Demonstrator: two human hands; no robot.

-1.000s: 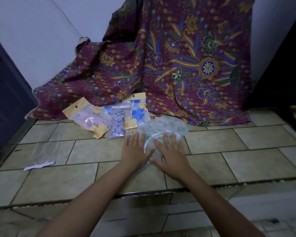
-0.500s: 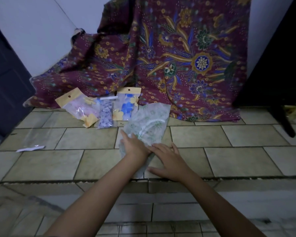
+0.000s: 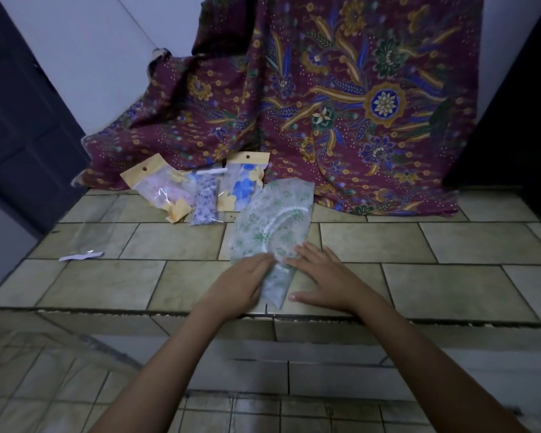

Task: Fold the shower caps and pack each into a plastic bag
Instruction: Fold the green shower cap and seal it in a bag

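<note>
No text, label, brand or number can be read anywhere in the view. The yellow header cards (image 3: pixel 253 157) show only a punched hole each. The white slip (image 3: pixel 81 255) at the left is too small and dim for any print to be made out.
</note>
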